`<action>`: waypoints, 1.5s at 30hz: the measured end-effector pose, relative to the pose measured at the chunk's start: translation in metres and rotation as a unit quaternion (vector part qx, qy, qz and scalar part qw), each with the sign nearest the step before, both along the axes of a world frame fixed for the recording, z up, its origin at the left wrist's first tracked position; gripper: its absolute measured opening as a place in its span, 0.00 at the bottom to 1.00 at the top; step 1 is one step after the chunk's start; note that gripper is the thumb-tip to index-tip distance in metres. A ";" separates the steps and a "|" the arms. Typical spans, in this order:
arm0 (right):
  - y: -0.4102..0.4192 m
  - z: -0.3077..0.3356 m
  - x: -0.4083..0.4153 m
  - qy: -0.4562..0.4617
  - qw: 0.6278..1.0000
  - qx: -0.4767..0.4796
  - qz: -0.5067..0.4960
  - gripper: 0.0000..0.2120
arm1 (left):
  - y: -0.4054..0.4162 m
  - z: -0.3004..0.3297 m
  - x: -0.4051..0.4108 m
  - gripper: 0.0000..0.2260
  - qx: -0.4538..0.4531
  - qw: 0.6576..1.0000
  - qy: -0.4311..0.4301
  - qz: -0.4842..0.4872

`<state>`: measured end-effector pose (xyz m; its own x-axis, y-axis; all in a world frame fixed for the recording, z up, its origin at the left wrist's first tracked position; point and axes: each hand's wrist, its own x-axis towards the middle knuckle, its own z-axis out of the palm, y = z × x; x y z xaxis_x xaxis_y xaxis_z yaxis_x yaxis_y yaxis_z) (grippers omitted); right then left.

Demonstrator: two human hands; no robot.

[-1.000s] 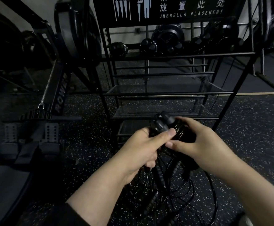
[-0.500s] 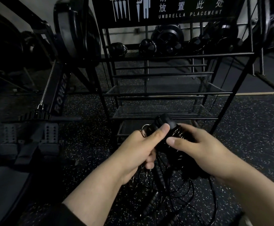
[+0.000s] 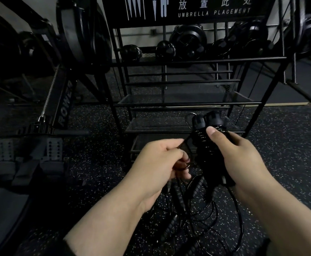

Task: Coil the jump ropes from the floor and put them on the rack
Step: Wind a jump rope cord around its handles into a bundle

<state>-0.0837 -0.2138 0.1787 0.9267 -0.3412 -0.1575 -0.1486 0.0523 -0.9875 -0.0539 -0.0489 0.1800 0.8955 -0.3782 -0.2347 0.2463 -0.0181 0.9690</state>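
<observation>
Right hand gripping two black jump rope handles upright, cord wound round them, left hand pinching the loose cord beside them, remaining cords hanging tangled toward the floor, black rack just behind, its mesh shelves bare.

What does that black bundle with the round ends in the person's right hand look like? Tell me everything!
The bundle is a pair of black jump rope handles held side by side, standing nearly upright, with two rounded, slightly shiny caps on top. Thin black cord is wound in tight rings around their middle. The right hand grips them, thumb pressed on the windings. A strand runs from the handles to the left hand, which pinches it. Below, loose cord hangs in messy loops over the speckled floor, in front of the rack.
</observation>
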 end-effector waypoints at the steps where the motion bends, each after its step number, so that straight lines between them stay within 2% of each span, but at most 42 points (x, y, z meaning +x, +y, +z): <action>1: 0.000 0.000 0.001 0.006 1.000 0.013 -0.003 0.14 | -0.002 0.000 -0.002 0.20 0.003 1.000 -0.015 0.011; 6: 0.002 -0.006 0.004 0.018 0.999 0.033 -0.010 0.16 | -0.012 -0.005 -0.007 0.20 0.035 0.995 -0.089 0.022; 8: 0.003 -0.005 0.004 0.021 0.998 0.061 -0.006 0.15 | -0.014 -0.006 -0.011 0.21 0.107 0.979 -0.176 -0.007; 11: 0.004 -0.003 0.002 0.029 0.996 0.086 0.002 0.15 | -0.012 -0.006 -0.015 0.24 0.218 0.916 -0.327 -0.084; 14: 0.002 0.004 -0.001 0.041 0.992 0.119 0.023 0.17 | -0.005 -0.007 -0.006 0.24 0.272 0.867 -0.393 -0.144; 16: 0.001 0.007 -0.003 0.052 0.988 0.138 0.044 0.19 | 0.000 -0.007 0.001 0.23 0.295 0.828 -0.453 -0.145; 19: 0.002 0.007 -0.005 0.080 0.983 0.151 0.069 0.22 | 0.005 -0.007 0.007 0.22 0.345 0.744 -0.563 -0.106; 21: 0.001 0.008 -0.005 0.093 0.980 0.158 0.073 0.21 | 0.004 -0.007 0.008 0.22 0.364 0.711 -0.596 -0.085; 29: -0.004 0.012 -0.008 0.105 0.964 0.205 0.130 0.17 | -0.003 -0.011 0.004 0.13 0.312 0.722 -0.613 -0.077; 30: -0.004 0.012 -0.008 0.100 0.962 0.208 0.142 0.17 | -0.004 -0.011 0.004 0.12 0.296 0.733 -0.608 -0.065; 33: -0.006 0.013 -0.010 0.087 0.955 0.222 0.176 0.18 | -0.003 -0.005 0.003 0.10 0.240 0.806 -0.541 -0.015; 34: -0.007 0.013 -0.008 0.086 0.953 0.225 0.182 0.19 | -0.001 -0.003 0.004 0.10 0.225 0.818 -0.529 -0.013; 37: -0.010 0.010 0.006 0.104 0.955 0.223 0.164 0.22 | 0.005 0.001 0.007 0.16 0.215 0.814 -0.538 -0.039; 40: -0.011 0.008 0.016 0.132 0.955 0.224 0.142 0.23 | 0.009 0.000 0.010 0.17 0.229 0.800 -0.551 -0.066; 43: -0.011 0.009 0.007 0.141 0.948 0.232 0.167 0.29 | 0.012 -0.003 0.014 0.16 0.245 0.776 -0.574 -0.096; 45: -0.015 0.009 0.001 0.132 0.941 0.246 0.192 0.24 | 0.014 -0.003 0.017 0.16 0.254 0.771 -0.574 -0.103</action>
<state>-0.0826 -0.2284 0.1873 0.8727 0.1856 -0.4517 -0.4875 0.3864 -0.7830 -0.0369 -0.0348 0.1774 0.5566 -0.6602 0.5043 -0.8281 -0.3925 0.4002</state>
